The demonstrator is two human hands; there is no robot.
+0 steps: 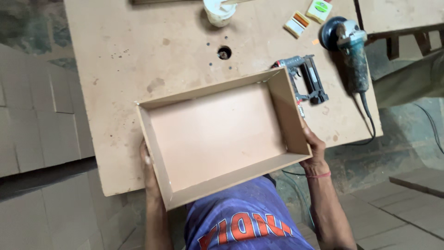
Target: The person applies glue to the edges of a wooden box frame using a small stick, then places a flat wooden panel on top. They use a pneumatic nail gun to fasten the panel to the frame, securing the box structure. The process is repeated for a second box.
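Left hand (pixel 149 167) and right hand (pixel 313 147) clasping shallow wooden box (pixel 217 134), each grip pressing outer wall. Box overhanging table (pixel 120 55) edge; slipping grip risking drop; nail gun (pixel 306 78) sitting close.

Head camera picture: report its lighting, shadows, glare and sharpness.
Head view: soft, even light with no glare; the open wooden box is sharp, its inside walls slightly shaded; the left hand and right hand grip its sides in focus; the angle grinder casts only a faint shadow on the worktable; straight edges bow slightly toward the frame's edges.

Soft even daylight, faint shadows, sharp focus, no glare
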